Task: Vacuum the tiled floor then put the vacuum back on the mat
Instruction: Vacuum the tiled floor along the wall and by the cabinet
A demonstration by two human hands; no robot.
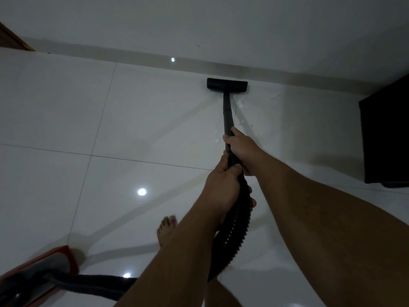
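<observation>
Right now both hands hold the black vacuum wand (pixel 228 116). Higher up, the right hand (pixel 242 149) wraps round it, and the left hand (pixel 221 185) grips lower by the ribbed hose (pixel 234 227). Its floor head (pixel 227 84) sits on the white tiled floor (pixel 66 107), just beside the wall (pixel 199 23).

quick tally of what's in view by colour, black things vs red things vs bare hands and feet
Black: 4 - floor nozzle, wand, ribbed hose, cabinet
Red: 1 - vacuum body
Hands: 2 - left hand, right hand
Feet: 1 - bare foot
Total: 8
</observation>
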